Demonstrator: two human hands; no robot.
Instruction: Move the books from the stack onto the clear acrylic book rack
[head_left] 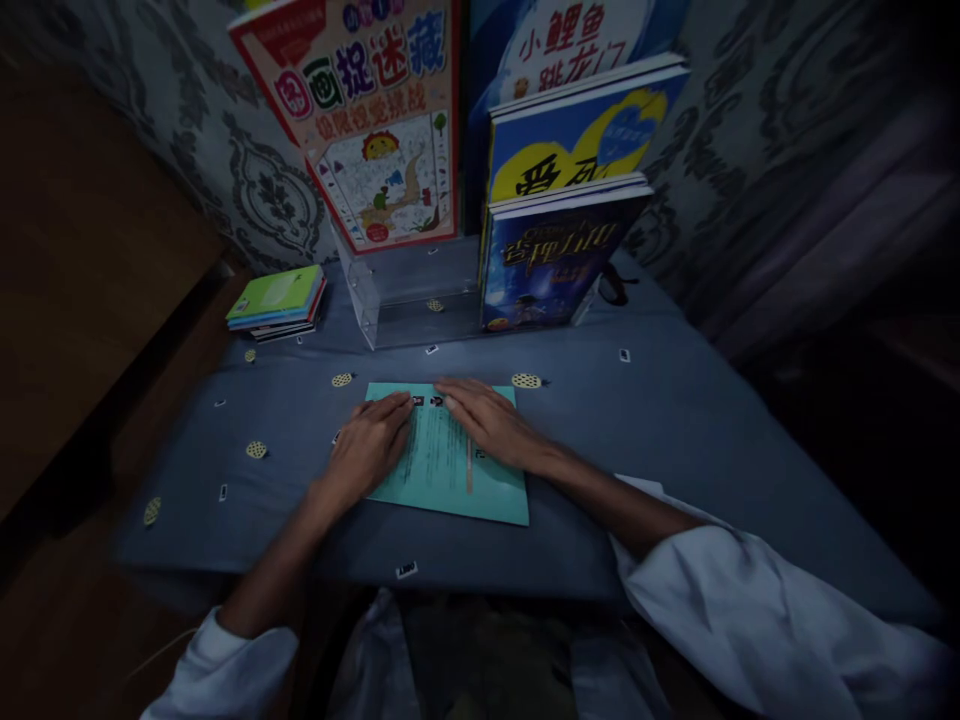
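A thin teal book [442, 480] with small printed text lies flat near the front of the table. My left hand [371, 440] rests on its left side, palm down, with the fingers stretched toward the far edge. Across its upper right part lies my right hand [487, 420], also palm down, fingers extended flat. Both hands press on the cover without gripping anything. Between the fingertips two small dark pictures show on the cover.
A clear acrylic book rack [412, 320] stands behind, holding a red picture book [390, 130], a blue-and-yellow book [585, 140] and a dark blue book [559, 260]. Left of it sits a stack of small books [277, 300]. A grey-blue cloth [675, 430] covers the table.
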